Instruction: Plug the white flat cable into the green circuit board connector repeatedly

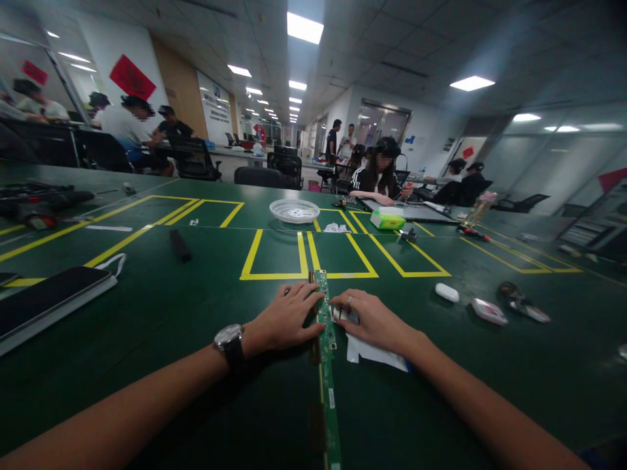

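A long, narrow green circuit board (332,391) runs away from me down the middle of the green table. My left hand (289,318) lies over its left edge, fingers apart, thumb and fingertips touching the board. On the right side my right hand (369,320) is bent, its fingertips at the board's edge beside a small white connector; what sits between thumb and fingers is too small to name. Beneath my right hand lies a white sheet or bag (375,354). Brown flexible strips (316,427) show along the board's left edge.
On the green table (147,313) are a white basket (294,211), a tissue box (387,219), a white case (447,292), a black bar (180,246) and a large dark device (53,300) at left. Across the table sits a person (379,173).
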### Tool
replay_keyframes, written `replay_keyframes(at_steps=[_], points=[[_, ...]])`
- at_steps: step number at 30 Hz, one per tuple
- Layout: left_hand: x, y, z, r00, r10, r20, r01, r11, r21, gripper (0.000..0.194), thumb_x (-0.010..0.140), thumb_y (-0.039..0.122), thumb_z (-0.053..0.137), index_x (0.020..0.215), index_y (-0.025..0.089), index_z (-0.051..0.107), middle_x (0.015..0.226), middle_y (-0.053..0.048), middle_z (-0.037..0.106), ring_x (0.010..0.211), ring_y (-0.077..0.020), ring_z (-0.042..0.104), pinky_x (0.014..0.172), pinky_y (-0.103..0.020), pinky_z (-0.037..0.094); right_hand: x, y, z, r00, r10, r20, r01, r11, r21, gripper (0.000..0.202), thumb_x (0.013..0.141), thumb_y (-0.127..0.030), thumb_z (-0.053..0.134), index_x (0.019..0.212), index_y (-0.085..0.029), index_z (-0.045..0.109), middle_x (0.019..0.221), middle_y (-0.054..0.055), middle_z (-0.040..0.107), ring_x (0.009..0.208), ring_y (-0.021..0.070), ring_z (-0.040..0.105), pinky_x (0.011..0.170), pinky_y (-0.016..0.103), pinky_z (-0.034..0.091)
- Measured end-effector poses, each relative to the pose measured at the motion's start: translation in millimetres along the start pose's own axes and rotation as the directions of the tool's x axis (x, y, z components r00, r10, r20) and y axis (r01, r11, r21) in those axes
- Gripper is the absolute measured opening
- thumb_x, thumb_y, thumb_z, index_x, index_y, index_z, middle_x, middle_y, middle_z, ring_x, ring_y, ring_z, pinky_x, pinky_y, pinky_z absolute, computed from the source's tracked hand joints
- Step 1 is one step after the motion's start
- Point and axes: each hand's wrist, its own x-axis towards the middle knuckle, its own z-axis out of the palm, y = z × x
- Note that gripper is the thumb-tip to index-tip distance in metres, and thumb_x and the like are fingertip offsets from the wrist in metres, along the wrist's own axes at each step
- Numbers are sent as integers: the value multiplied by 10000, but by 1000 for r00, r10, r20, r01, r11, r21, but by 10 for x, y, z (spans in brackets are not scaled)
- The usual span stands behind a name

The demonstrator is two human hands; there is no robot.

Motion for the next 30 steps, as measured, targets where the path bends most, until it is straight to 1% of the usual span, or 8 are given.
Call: replay_keyframes(at_steps=[4, 6, 12, 14, 18, 21, 24, 30], points=[[3, 12, -29, 999, 17, 28, -17, 1000, 6, 547, 935, 557, 495, 1385, 249, 463, 1452, -91, 446, 1319, -343, 375, 1036, -546, 322, -6, 21, 20, 999, -48, -13, 48, 999, 7, 312, 889, -214, 626, 1200, -225, 604, 1137, 64, 636, 1029, 207, 580, 888, 365, 457], [5, 15, -39, 999, 31, 37, -31, 1000, 2, 531, 938, 550, 494, 1381, 258, 468, 1451, -82, 450, 1319, -345, 373, 1040, -550, 314, -7, 31, 30, 998, -57, -17, 57, 998, 10, 289, 880, -207, 633, 1169, -214, 611, 1123, 67, 644, 1022, 208, 584, 886, 360, 455], [3, 10, -51, 997, 49, 57, -49, 999, -5, 542, 944, 553, 488, 1412, 282, 444, 1490, -70, 418, 1347, -364, 333, 1053, -576, 281, 5, 70, 42, 998, -61, 2, 61, 998, 21, 342, 850, -192, 660, 1182, -212, 581, 1045, 51, 655, 913, 194, 599, 809, 330, 465], [1, 12, -60, 996, 47, 69, -47, 999, -8, 542, 946, 556, 484, 1414, 285, 442, 1506, -62, 402, 1355, -369, 322, 1057, -585, 269, 8, 84, 45, 999, -51, 3, 51, 998, 41, 320, 844, -198, 671, 1152, -216, 584, 1022, 39, 656, 889, 184, 602, 791, 320, 467], [4, 23, -81, 995, 45, 85, -45, 999, -5, 536, 948, 566, 471, 1400, 277, 454, 1517, -62, 392, 1358, -364, 317, 1056, -583, 271, 8, 99, 51, 1000, -29, -8, 29, 993, 112, 323, 829, -200, 698, 1120, -221, 557, 1034, 26, 656, 895, 171, 614, 788, 308, 477], [5, 27, -86, 995, 46, 85, -46, 999, -5, 559, 949, 571, 465, 1423, 278, 428, 1520, -63, 390, 1354, -364, 320, 1053, -581, 276, 5, 100, 56, 1000, -19, -14, 21, 988, 156, 367, 831, -197, 699, 1156, -225, 530, 1073, 35, 649, 919, 168, 621, 812, 311, 487], [3, 23, -80, 996, 48, 77, -46, 999, -19, 568, 944, 574, 473, 1434, 291, 415, 1523, -52, 388, 1351, -367, 322, 1052, -579, 284, 4, 101, 61, 1000, -8, -21, 11, 986, 167, 380, 828, -203, 702, 1161, -224, 520, 1064, 38, 645, 910, 170, 623, 811, 320, 493], [1, 0, -53, 997, 52, 50, -50, 998, -48, 516, 934, 559, 500, 1382, 304, 473, 1514, -44, 401, 1347, -365, 331, 1054, -587, 281, 4, 97, 67, 999, -10, -33, 16, 983, 185, 323, 831, -198, 694, 1107, -206, 527, 1045, 40, 646, 911, 170, 624, 804, 314, 493]])
